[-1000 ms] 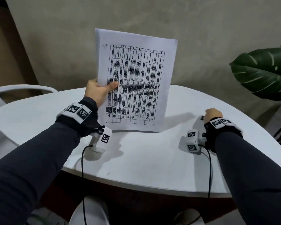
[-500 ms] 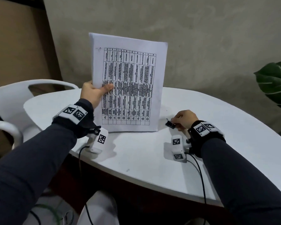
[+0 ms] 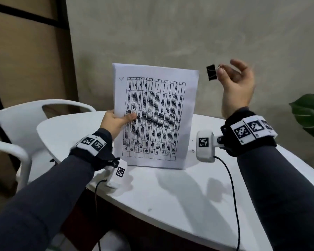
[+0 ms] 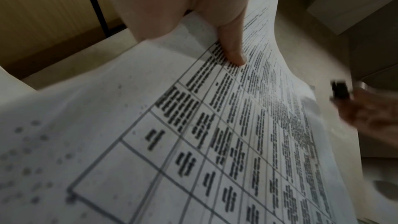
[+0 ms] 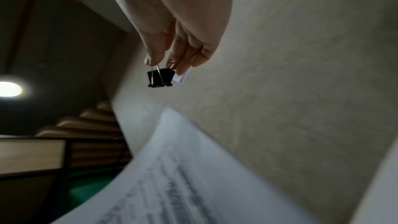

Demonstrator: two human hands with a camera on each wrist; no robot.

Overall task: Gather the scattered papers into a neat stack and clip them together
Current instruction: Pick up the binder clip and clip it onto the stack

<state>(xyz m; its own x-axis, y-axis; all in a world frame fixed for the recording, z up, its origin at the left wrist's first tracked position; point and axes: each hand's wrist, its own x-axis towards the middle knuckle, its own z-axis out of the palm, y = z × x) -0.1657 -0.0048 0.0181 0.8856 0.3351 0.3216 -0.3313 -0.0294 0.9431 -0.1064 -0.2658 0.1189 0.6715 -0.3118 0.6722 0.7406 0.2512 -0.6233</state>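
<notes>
Since half a second ago your right hand (image 3: 237, 87) has left the table (image 3: 170, 192) and come up level with the top right corner of the papers (image 3: 156, 115), carrying the binder clip (image 3: 211, 72). The stack has kept its place, upright with its bottom edge on the table.

Right hand: thumb and forefinger pinch the clip's wire handles, other fingers loosely spread; the black body hangs clear of the paper, just beside the top right corner. I cannot tell whether the clip's mouth is sprung open.

Left hand (image 3: 116, 122): grips the stack at its left edge about mid-height, thumb (image 4: 231, 47) laid across the printed table, remaining fingers hidden behind the sheets.

The step in hand looks like the clipping.
- Squeeze both handles hard before you approach, so the mouth gapes wide.
- Edges look squared in the head view; still, tap the bottom edge once if any sheet has slipped.
- Your grip is far from that corner; the top may flex away. Slide the clip on from above and push it fully home.

Around: white chair (image 3: 34, 115) at left, leafy plant (image 3: 310, 115) at right, wall close behind. Wrist camera cables (image 3: 232, 187) trail over the table near the edge. Nothing stands between clip and corner.
</notes>
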